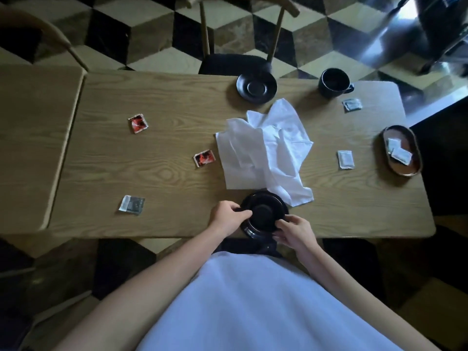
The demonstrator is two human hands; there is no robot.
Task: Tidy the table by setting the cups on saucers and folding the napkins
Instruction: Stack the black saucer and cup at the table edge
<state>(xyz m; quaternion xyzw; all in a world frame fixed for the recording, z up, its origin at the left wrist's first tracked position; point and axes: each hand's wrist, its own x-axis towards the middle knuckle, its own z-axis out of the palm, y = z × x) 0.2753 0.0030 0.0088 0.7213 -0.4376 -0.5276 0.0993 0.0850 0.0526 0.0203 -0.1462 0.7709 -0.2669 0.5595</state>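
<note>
A black saucer (263,198) lies at the table's near edge with a black cup (263,214) on its middle. My left hand (228,216) pinches the cup's left side, and my right hand (293,231) grips its right side over the saucer's rim. Crumpled white napkins (266,148) lie unfolded in the table's centre, one corner touching the near saucer. At the far edge a second black saucer (256,88) sits empty. A second black cup (334,83) stands upright on the bare table to its right.
Red packets (138,123) (203,158), a grey packet (131,204) and white packets (352,104) (345,159) are scattered on the wooden table (164,173). An oval tray (415,158) with packets sits at the right edge. A chair (235,62) stands opposite.
</note>
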